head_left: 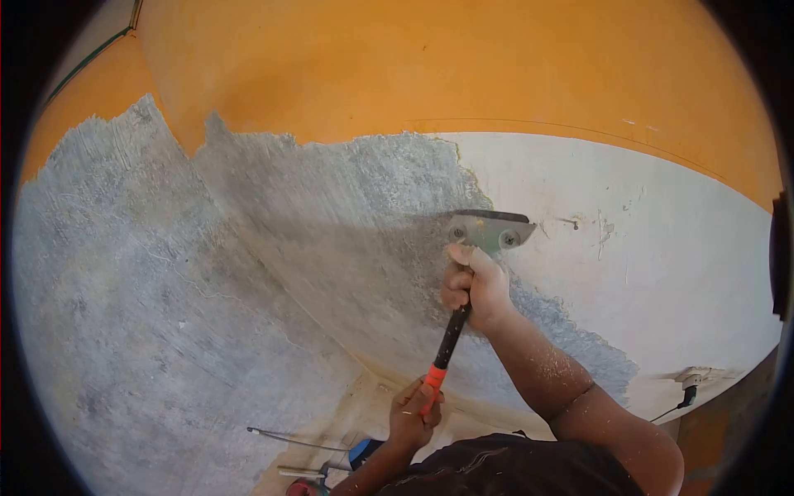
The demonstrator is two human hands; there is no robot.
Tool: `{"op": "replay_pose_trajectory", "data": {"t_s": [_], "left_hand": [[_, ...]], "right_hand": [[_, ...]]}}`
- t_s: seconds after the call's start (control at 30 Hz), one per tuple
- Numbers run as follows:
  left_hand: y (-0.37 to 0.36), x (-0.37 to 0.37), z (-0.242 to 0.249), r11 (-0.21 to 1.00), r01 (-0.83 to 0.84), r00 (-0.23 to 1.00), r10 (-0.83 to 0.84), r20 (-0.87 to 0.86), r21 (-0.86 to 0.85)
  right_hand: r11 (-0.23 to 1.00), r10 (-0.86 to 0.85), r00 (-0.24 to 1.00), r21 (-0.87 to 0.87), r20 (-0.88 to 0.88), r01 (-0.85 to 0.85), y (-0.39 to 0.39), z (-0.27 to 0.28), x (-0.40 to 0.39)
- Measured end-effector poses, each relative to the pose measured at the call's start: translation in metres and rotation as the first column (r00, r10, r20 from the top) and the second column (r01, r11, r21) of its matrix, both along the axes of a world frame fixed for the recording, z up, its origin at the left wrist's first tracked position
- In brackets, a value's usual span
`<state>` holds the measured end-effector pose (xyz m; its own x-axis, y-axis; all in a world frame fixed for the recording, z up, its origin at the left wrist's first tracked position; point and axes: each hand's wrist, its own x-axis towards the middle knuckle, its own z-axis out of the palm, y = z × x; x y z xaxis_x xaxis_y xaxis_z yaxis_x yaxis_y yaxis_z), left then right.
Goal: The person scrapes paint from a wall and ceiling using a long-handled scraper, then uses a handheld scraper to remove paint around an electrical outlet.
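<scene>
A long-handled scraper [452, 337] slants up to the wall, its wide blade head [494, 231] at the border between bare grey plaster [331, 190] and white coating [562, 182]. My right hand [477, 285] is closed around the upper handle just below the head, with pale dust on the fingers and forearm. Lower down, my left hand [416, 411] grips the orange-red end of the handle. The blade's contact edge with the wall is hard to make out.
Orange paint [463, 66] covers the upper wall. A wall corner runs down at left. At lower right a black plug [688, 395] with a cable sits in a socket. A blue object [364, 452], a thin rod and a red item lie near the bottom.
</scene>
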<state>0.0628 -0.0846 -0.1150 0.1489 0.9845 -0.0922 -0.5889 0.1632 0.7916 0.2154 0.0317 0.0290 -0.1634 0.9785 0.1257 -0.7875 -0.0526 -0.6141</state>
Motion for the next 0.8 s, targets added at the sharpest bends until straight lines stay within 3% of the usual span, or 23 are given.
{"op": "replay_pose_trajectory", "data": {"t_s": [0.03, 0.1, 0.17, 0.23, 0.3, 0.33, 0.4, 0.43, 0.5, 0.6, 0.73, 0.8], "left_hand": [[0.004, -0.003, 0.006, 1.0, -0.003, 1.0, 0.003, 0.004, -0.005], [0.019, -0.012, 0.027, 0.986, 0.014, 1.0, -0.01, -0.028, 0.166], [0.016, -0.008, 0.05, 0.983, -0.041, 0.996, 0.053, -0.066, 0.178], [0.016, -0.004, 0.053, 0.989, -0.017, 0.999, 0.023, -0.037, 0.147], [0.006, -0.004, 0.031, 0.984, -0.015, 0.997, 0.027, -0.069, 0.176], [0.004, -0.006, 0.023, 0.993, 0.041, 0.998, -0.035, -0.059, 0.113], [0.012, -0.015, 0.012, 0.994, 0.076, 0.991, -0.066, -0.12, 0.078], [0.016, -0.019, 0.025, 0.997, 0.026, 0.978, -0.009, -0.207, 0.078], [0.021, -0.025, 0.055, 0.99, 0.049, 0.98, -0.022, -0.199, 0.13], [0.017, -0.023, 0.058, 0.98, 0.062, 0.978, -0.022, -0.21, 0.187], [0.002, -0.006, 0.033, 0.989, 0.14, 0.975, -0.13, -0.181, 0.044], [0.011, -0.01, 0.036, 0.987, 0.141, 0.973, -0.124, -0.195, 0.073]], "right_hand": [[0.999, -0.039, 0.998, -0.014, 0.052, 0.04, -0.003, 0.002, -0.001], [0.998, -0.013, 1.0, 0.059, 0.019, 0.012, 0.009, 0.021, -0.002], [0.981, 0.087, 0.993, 0.18, -0.079, -0.072, 0.014, 0.041, -0.001], [0.979, 0.041, 0.999, 0.203, -0.029, -0.034, 0.009, 0.042, -0.004], [0.992, -0.028, 1.0, 0.127, 0.005, 0.027, -0.001, 0.021, -0.002], [0.997, -0.017, 1.0, 0.079, 0.019, 0.016, -0.002, 0.014, 0.0], [0.993, -0.043, 0.999, 0.109, 0.031, 0.04, 0.003, 0.018, 0.0], [0.992, -0.061, 0.997, 0.117, 0.036, 0.056, 0.001, 0.021, -0.003], [0.991, -0.059, 0.998, 0.117, 0.005, 0.058, 0.006, 0.036, -0.006], [0.951, 0.156, 0.975, 0.291, -0.159, -0.105, 0.013, 0.037, -0.001], [0.982, 0.101, 0.992, 0.17, -0.08, -0.086, 0.001, 0.012, 0.007], [0.986, 0.06, 0.995, 0.163, -0.074, -0.047, 0.003, 0.019, 0.004]]}}
